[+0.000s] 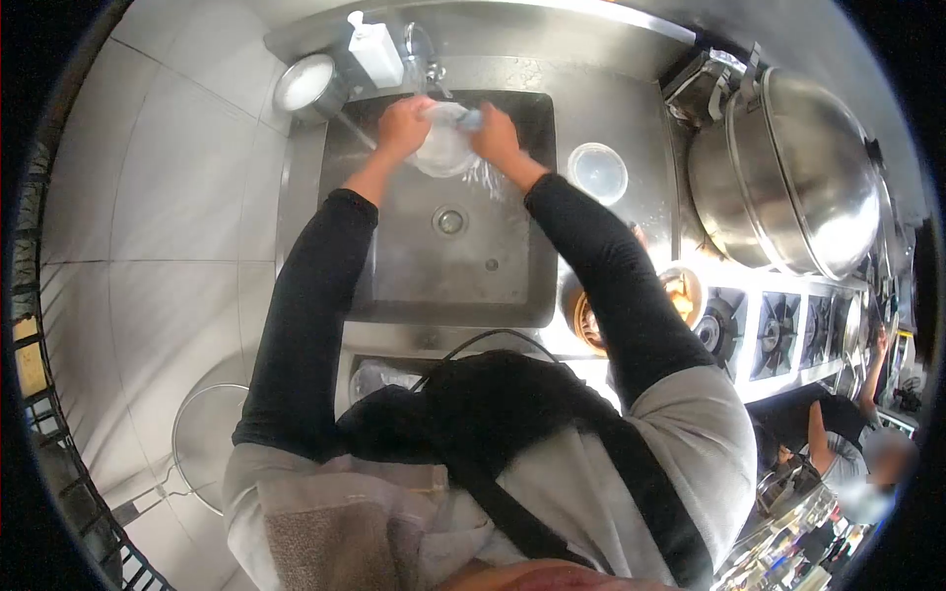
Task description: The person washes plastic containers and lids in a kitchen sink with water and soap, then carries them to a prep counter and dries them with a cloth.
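At the far end of the steel sink point(443, 286), my left hand point(402, 130) grips the rim of a translucent white plastic container point(440, 156) by its left side. My right hand point(496, 136), blurred by motion, closes on a small pale-blue thing point(469, 120) at the container's right rim; its kind is smeared. Water streaks down below the right hand. Both hands are over the basin, just in front of the tap point(434, 73). The drain point(450, 222) shows below the container.
A pump bottle point(376, 55) and a saucepan with white foam point(307, 87) stand behind left. A clear round plastic lid or tub point(597, 173) lies right of the sink. Farther right are a large steel pot point(788, 172), gas burners point(724, 323) and another person point(843, 458).
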Action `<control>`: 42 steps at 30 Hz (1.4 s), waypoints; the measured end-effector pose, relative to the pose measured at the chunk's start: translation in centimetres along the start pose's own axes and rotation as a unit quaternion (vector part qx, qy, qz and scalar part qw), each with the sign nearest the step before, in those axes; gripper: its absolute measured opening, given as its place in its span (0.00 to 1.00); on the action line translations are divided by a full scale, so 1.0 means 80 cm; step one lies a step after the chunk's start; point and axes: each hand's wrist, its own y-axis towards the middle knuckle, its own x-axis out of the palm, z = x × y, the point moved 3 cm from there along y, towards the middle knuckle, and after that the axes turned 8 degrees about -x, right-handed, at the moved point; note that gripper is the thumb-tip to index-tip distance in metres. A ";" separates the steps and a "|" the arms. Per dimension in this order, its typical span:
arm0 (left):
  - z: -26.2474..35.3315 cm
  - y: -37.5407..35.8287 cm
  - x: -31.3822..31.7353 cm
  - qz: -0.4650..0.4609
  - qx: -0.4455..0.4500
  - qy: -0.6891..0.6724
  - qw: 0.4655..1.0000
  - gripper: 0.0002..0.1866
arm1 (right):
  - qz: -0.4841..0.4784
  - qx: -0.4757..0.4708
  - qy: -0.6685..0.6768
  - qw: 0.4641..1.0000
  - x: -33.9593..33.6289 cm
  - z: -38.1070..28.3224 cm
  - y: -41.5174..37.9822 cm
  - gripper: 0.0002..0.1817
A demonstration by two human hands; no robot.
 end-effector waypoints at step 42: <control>-0.052 -0.141 0.034 0.025 -0.078 0.061 0.995 0.19 | 0.107 0.405 0.193 0.887 0.112 -0.018 -0.160 0.17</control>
